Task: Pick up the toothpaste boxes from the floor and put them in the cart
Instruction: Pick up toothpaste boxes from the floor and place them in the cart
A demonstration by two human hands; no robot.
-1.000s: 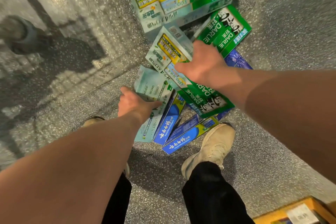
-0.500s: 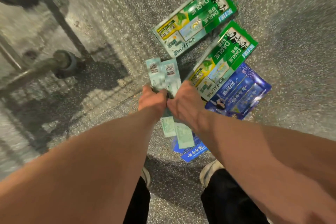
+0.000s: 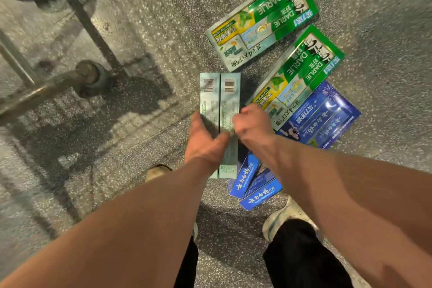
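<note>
Two pale-teal toothpaste boxes (image 3: 219, 105), side by side w/ long edges touching, barcodes at the far end. L hand (image 3: 204, 140) grips the pair from the left, thumb laid across the top faces. R hand (image 3: 253, 124) is curled against the right edge of the right-hand box. Both hands are thus clamped on the pair, which appears raised off the speckled floor (image 3: 152, 18), in front of the person's feet.

On the floor:
- far green Darlie multipack (image 3: 261, 18)
- near green Darlie multipack (image 3: 301, 70), its lower edge against a blue multipack (image 3: 327, 119)
- a loose cluster of blue single boxes (image 3: 254, 182), just beside the right shoe (image 3: 282, 217)

Caster wheel (image 3: 93, 78) and metal tube (image 3: 39, 93) at left are prob. the cart's underframe. The basket is not in view.

Step in hand (judged): carry the pair to the cart.
- Squeeze inward evenly from both sides so the boxes do not shear past each other.
- Use moderate pressure only, as thin card dents.
- Hold the pair level and swing it left, clear of the tube.
- Set the boxes flat rather than dropping them.
- Main risk is one box sliding out endways if the pair tips.
</note>
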